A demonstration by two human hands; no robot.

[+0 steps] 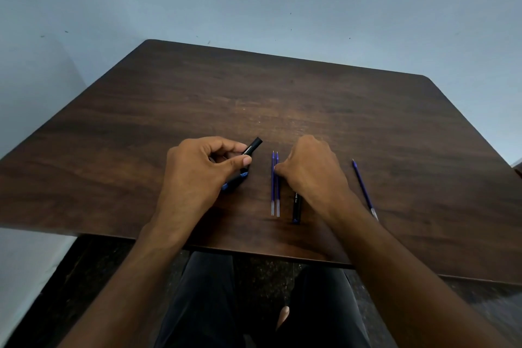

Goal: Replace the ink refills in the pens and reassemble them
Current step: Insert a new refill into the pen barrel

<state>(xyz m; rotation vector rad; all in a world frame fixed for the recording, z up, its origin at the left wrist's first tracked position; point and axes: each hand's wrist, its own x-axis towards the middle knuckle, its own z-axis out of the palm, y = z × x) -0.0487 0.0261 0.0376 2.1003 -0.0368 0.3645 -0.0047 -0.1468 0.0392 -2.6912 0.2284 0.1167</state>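
My left hand (197,169) is closed around a black pen barrel (253,146) whose open end sticks out up and to the right. Under that hand lies a black pen part with blue trim (236,178). Two blue ink refills (274,183) lie side by side, tips pointing away from me. My right hand (310,169) rests knuckles-up just right of them, fingertips touching the nearer refill. A black pen (296,207) lies partly hidden beneath my right wrist. A third blue refill (363,188) lies alone further right.
All of it sits on a dark wooden table (197,93) against a pale blue wall. The table's near edge runs just below my forearms. My legs in dark trousers are below it.
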